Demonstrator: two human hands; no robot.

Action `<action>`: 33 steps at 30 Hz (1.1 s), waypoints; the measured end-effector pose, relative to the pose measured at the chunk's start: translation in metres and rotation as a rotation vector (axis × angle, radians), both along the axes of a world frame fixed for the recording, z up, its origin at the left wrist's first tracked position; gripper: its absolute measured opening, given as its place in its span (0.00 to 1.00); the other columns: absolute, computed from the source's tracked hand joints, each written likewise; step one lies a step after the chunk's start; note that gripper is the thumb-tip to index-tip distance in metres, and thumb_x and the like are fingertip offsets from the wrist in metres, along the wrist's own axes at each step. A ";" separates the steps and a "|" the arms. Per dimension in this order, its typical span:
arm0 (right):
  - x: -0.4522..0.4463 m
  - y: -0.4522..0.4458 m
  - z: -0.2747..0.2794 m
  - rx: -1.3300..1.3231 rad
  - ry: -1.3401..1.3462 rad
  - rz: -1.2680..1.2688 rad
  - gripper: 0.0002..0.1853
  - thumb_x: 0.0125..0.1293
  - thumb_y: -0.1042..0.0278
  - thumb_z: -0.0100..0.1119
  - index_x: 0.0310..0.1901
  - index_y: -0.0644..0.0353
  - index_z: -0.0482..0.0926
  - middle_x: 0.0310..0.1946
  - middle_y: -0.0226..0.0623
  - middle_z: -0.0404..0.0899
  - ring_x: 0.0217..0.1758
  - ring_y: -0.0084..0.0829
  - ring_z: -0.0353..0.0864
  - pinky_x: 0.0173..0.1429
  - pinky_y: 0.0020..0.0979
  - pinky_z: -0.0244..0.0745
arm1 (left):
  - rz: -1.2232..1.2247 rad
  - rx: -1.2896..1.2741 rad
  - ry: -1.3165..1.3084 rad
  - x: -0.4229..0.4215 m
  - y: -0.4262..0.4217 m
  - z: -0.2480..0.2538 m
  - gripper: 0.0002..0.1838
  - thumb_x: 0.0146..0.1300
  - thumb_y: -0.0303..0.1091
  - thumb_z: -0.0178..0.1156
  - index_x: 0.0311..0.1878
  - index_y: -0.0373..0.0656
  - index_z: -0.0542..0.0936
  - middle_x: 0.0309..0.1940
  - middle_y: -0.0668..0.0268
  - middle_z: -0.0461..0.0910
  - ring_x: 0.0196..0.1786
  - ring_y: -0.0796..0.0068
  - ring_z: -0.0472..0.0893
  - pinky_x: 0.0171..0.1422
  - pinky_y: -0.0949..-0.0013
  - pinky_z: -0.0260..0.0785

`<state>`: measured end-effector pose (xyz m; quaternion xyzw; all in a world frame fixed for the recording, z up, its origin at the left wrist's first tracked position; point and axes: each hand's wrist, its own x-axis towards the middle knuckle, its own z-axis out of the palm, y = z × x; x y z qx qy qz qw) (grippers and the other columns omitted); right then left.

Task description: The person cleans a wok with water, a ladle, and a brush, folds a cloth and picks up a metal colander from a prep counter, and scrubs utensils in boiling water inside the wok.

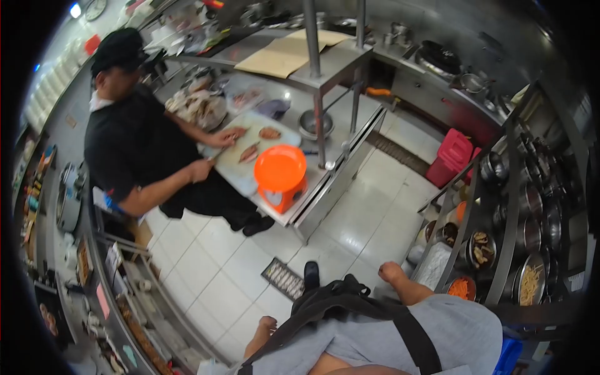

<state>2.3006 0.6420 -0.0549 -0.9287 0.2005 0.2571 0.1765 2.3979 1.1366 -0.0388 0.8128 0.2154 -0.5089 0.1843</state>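
Observation:
My left hand (267, 324) hangs low beside my body above the tiled floor, its fingers curled in, with nothing visible in it. My right hand (392, 272) is held out on the other side as a loose fist, also with nothing visible in it. It is nearest the shelving rack and touches nothing. Between my hands, my dark apron (337, 300) hangs over a grey shirt. Ahead stands a steel table (294, 209) with an orange kitchen scale (280, 169) at its near corner. Beside the scale, pieces of meat (249, 153) lie on a white cutting board (234, 167).
A co-worker (134, 131) in black holds a knife (220, 154) at the board. On the right, a rack (505, 212) carries bowls of shredded carrot (461, 288) and pale strips (530, 282). A floor drain (284, 278) and a red bin (452, 157) lie ahead.

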 end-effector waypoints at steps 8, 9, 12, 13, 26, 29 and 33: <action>0.044 -0.032 0.042 0.127 -0.235 -0.509 0.14 0.56 0.60 0.52 0.38 0.55 0.83 0.35 0.45 0.82 0.42 0.45 0.80 0.53 0.39 0.73 | -1.786 -0.522 -0.284 0.200 -0.089 -0.153 0.13 0.48 0.38 0.63 0.33 0.39 0.82 0.37 0.58 0.81 0.35 0.60 0.82 0.35 0.62 0.77; 0.046 -0.033 0.049 0.162 -0.251 -0.587 0.14 0.57 0.59 0.53 0.38 0.56 0.83 0.35 0.46 0.81 0.42 0.45 0.80 0.52 0.39 0.73 | -1.859 -0.704 -0.374 0.213 -0.118 -0.147 0.13 0.49 0.39 0.61 0.33 0.39 0.82 0.36 0.58 0.81 0.34 0.57 0.82 0.36 0.61 0.77; 0.027 -0.050 0.018 0.218 -0.284 -0.664 0.14 0.57 0.58 0.55 0.37 0.56 0.84 0.34 0.47 0.81 0.41 0.47 0.80 0.50 0.41 0.73 | -1.841 -0.772 -0.367 0.218 -0.193 -0.127 0.14 0.49 0.40 0.58 0.32 0.39 0.82 0.33 0.56 0.81 0.33 0.53 0.81 0.37 0.58 0.76; 0.018 -0.057 0.008 0.234 -0.180 -0.651 0.14 0.57 0.58 0.54 0.38 0.56 0.83 0.36 0.47 0.81 0.44 0.47 0.79 0.52 0.41 0.73 | -1.736 -0.639 -0.306 0.216 -0.215 -0.126 0.14 0.49 0.40 0.58 0.32 0.40 0.82 0.31 0.55 0.81 0.34 0.52 0.81 0.38 0.58 0.76; 0.080 -0.424 0.024 -0.010 -0.294 -0.855 0.13 0.54 0.62 0.54 0.37 0.56 0.83 0.34 0.49 0.81 0.40 0.47 0.80 0.48 0.42 0.75 | -0.854 -0.452 -0.250 0.294 -0.559 -0.050 0.15 0.54 0.38 0.55 0.42 0.43 0.81 0.32 0.58 0.81 0.32 0.70 0.82 0.30 0.65 0.75; 0.122 -0.487 0.019 -0.014 -0.362 -0.870 0.13 0.54 0.61 0.55 0.37 0.58 0.83 0.32 0.47 0.81 0.38 0.47 0.81 0.46 0.40 0.76 | -0.369 -0.581 0.054 0.313 -0.632 -0.027 0.16 0.58 0.33 0.59 0.51 0.45 0.77 0.31 0.67 0.79 0.29 0.76 0.78 0.27 0.70 0.72; 0.178 -0.520 0.032 0.006 -0.291 -0.790 0.13 0.55 0.61 0.54 0.38 0.56 0.83 0.32 0.45 0.82 0.38 0.45 0.82 0.46 0.39 0.76 | -0.361 -0.748 0.037 0.345 -0.731 0.022 0.15 0.59 0.32 0.58 0.50 0.42 0.76 0.31 0.68 0.78 0.31 0.77 0.78 0.31 0.72 0.72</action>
